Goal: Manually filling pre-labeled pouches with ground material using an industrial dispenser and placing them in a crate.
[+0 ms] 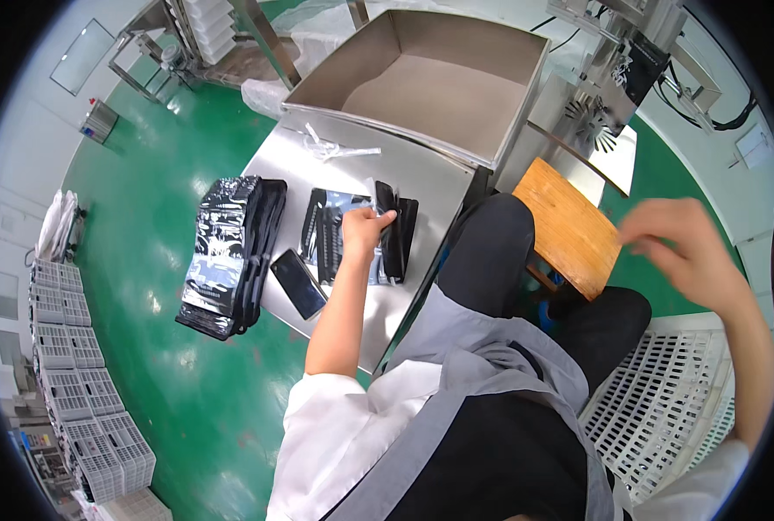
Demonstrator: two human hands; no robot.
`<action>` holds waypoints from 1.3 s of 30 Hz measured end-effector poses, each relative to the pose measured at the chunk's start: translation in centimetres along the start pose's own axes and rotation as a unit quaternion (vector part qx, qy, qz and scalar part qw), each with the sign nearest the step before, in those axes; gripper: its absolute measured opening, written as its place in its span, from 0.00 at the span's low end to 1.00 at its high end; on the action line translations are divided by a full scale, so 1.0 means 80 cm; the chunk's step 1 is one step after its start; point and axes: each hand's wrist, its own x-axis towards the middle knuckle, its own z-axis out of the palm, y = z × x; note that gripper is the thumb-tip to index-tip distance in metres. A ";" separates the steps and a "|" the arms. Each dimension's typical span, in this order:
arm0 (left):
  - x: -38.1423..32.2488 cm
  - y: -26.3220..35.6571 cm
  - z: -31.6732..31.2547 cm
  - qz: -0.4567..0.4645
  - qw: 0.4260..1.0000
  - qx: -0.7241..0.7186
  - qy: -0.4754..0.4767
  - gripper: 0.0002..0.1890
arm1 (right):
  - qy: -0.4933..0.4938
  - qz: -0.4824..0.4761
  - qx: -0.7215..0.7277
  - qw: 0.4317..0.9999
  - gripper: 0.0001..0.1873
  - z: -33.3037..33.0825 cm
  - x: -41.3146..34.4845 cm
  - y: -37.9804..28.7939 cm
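My left hand (363, 229) grips a black plastic pouch (397, 251) by its upper part, with the thumb across it. Beneath and beside that pouch, more black pouches (328, 241) with pale blue-grey panels lie on a stainless steel table (426, 163). A thick stack of glossy black pouches (221, 247) sits at the table's left edge. Between the two groups lies a smartphone (299, 284), its screen dark. My right hand (683, 251) is raised at the right, beyond the wooden board, fingers bent and slightly blurred. Whether anything is pinched in it is not visible.
A deep steel tray (439, 91) stands behind the table, with a clear plastic strip (338, 151) before it. A wooden board (569, 228) is by my knees. At upper right, a machine (589, 117) holds a black pouch (641, 71). A white plastic basket (654, 397) stands at my right.
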 end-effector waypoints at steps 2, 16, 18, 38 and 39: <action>-0.004 0.033 0.003 -0.058 0.970 -0.229 -0.052 0.15 | -0.026 -0.036 0.037 0.998 0.07 0.017 0.037 -0.010; -0.150 0.303 0.059 0.312 0.893 -0.261 -0.193 0.03 | 0.271 -0.122 0.087 0.951 0.27 0.073 0.101 0.003; -0.141 0.310 0.093 0.422 0.871 -0.148 -0.203 0.04 | 0.295 -0.070 0.062 0.951 0.26 0.057 0.071 0.020; -0.118 0.284 0.317 0.442 0.839 0.021 -0.318 0.13 | 0.532 0.280 -0.056 0.797 0.14 0.142 -0.018 0.231; -0.108 0.287 0.313 0.431 0.848 0.046 -0.305 0.14 | 0.532 0.277 -0.054 0.799 0.14 0.139 -0.012 0.221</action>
